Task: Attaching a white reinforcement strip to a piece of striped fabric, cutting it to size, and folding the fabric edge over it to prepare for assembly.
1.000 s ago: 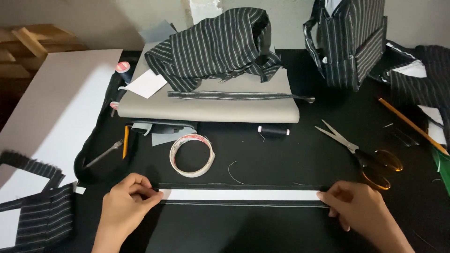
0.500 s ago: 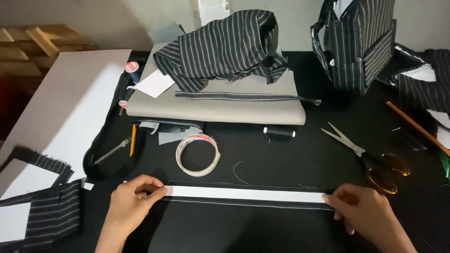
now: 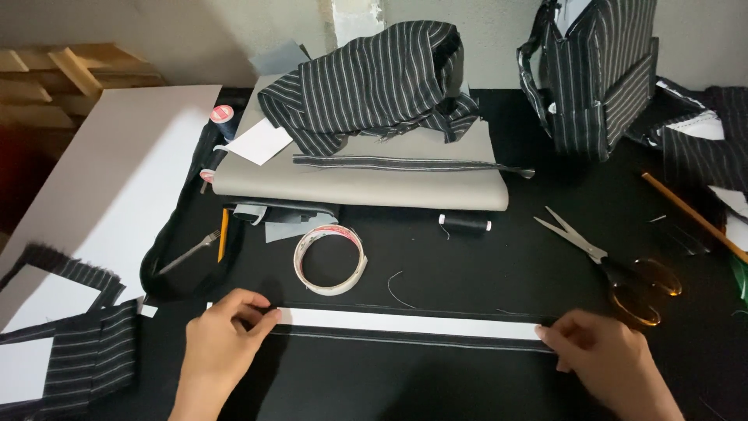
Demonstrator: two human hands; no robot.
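A long white strip (image 3: 405,323) lies flat on black fabric (image 3: 405,374) near the table's front edge, beside a line of pale stitching. My left hand (image 3: 222,343) pinches the strip's left end with thumb and fingers. My right hand (image 3: 604,359) presses down on its right end. Both hands hold the strip stretched straight between them.
A roll of tape (image 3: 330,260) lies just behind the strip. Scissors (image 3: 615,269) sit at the right, a black thread spool (image 3: 464,224) in the middle. Behind are a folded grey cloth (image 3: 366,175) with striped fabric (image 3: 374,86) on it, a white board (image 3: 109,187) at the left, and striped pieces (image 3: 78,351) at the front left.
The view has shifted slightly. Both hands stay on the ends of the white strip, which lies in the same place.
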